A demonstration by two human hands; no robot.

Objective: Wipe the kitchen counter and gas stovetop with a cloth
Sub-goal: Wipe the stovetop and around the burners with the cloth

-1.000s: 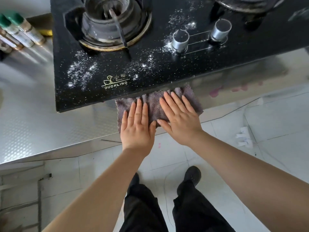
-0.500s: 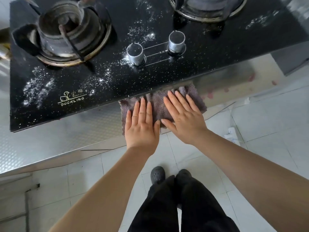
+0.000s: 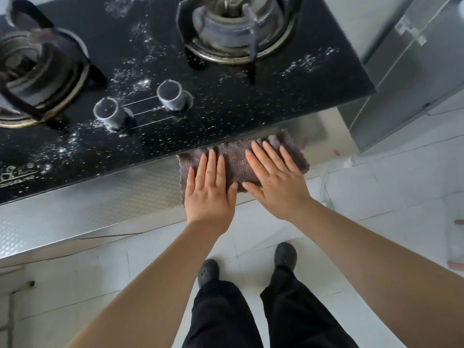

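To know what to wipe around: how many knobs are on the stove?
2. One knob sits front centre, nearer the left burner; the other is just to its right. None seems hidden.

I see a fuzzy grey-purple terry cloth (image 3: 236, 159), soft and matt, on a silvery sheet-metal tabletop (image 3: 100, 207) with a fine embossed dimple pattern. The black glass stovetop (image 3: 226, 116) looks glossy, dusted with white powder. Its two round knobs (image 3: 169, 94) are brushed metal; the floor tiles (image 3: 376, 187) are smooth, pale.

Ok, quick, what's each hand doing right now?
Left hand: open, flat on the cloth.
Right hand: open, flat on the cloth.
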